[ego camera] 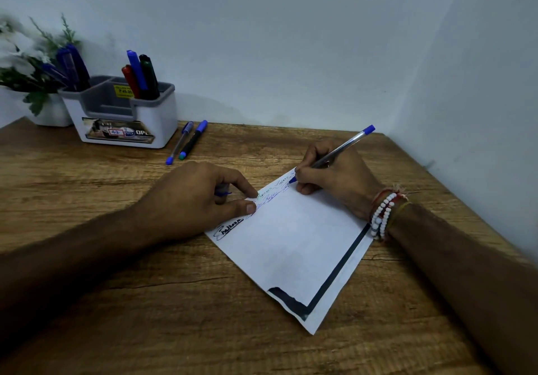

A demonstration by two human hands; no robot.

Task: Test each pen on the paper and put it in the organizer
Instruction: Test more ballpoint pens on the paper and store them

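blue pen (334,153) tilted, tip on paper (294,246) top edge | paper scribbled, black-bordered | organizer (166,112) back-left, holds pens (141,75)

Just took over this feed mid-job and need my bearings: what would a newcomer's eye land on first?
The right hand writing with a clear blue pen at the far edge of the white paper, mid-table, while the left hand pins that edge, a blue cap tucked under its fingers. Far left, the white organizer already holds pens, with two pens lying beside it.

Flowers (17,51) blur at the edge; left hand (201,200) half-hides a blue cap (223,192).
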